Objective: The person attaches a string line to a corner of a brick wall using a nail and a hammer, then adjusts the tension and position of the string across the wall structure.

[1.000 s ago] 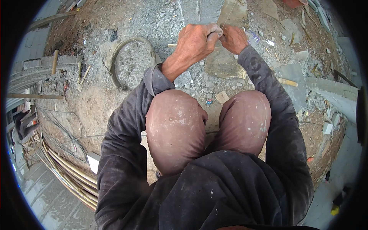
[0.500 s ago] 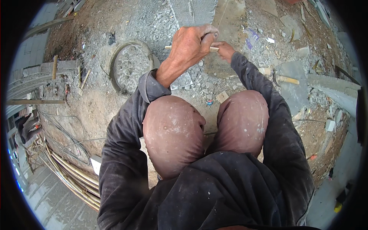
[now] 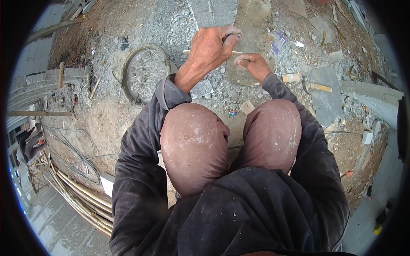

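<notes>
My left hand (image 3: 209, 47) is closed, with thumb and forefinger pinched together, and grips a thin wooden stick (image 3: 187, 52) that pokes out on both sides of it. From near its fingertips a fine string (image 3: 246, 15) runs away toward the far edge. My right hand (image 3: 256, 67) is a little to the right, below the stick's right end and apart from it. Its thumb is pressed against the curled fingers; whatever may be between them is too small to make out. Beyond my left hand lies a smooth grey mortar surface (image 3: 213, 12).
A round tub (image 3: 125, 79) of wet grey mortar stands at left. On the right lie a flat grey metal blade (image 3: 328, 100) and a wooden handle (image 3: 319, 88). Rubble covers the ground between. Bamboo poles (image 3: 79, 194) and looped cable (image 3: 81, 147) lie at lower left.
My right hand has let go of the stick's right end and drawn back slightly toward me. My left hand stays nearly in place, still gripping the stick.
</notes>
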Action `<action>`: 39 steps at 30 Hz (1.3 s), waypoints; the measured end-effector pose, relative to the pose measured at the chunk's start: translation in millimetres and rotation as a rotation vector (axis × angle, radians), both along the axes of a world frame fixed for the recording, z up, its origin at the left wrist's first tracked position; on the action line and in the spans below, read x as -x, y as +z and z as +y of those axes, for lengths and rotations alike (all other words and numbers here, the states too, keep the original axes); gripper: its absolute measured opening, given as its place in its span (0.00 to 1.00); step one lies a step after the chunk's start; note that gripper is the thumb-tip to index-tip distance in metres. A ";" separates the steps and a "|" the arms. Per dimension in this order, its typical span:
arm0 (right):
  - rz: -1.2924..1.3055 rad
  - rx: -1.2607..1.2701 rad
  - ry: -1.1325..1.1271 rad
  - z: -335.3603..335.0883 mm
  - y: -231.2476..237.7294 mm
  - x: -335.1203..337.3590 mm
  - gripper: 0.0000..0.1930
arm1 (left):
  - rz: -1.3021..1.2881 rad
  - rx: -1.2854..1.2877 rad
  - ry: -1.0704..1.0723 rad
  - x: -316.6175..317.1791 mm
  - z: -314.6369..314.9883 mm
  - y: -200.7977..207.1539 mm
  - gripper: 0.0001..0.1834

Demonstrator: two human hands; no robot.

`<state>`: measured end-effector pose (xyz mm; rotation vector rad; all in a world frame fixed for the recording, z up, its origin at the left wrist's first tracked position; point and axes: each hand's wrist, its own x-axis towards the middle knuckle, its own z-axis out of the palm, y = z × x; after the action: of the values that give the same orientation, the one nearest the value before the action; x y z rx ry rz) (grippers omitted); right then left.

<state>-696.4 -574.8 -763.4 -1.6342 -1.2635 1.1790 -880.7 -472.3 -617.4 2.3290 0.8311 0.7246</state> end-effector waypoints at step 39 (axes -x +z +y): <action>-1.192 -0.326 0.533 3.3 -59.1 8.7 0.07 | -0.067 -0.019 -0.006 -4.2 -0.1 -7.0 0.11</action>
<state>-705.1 -571.5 -822.5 -1.8031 -2.5673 0.0785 -876.5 -472.4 -624.4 2.3093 0.7904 0.8070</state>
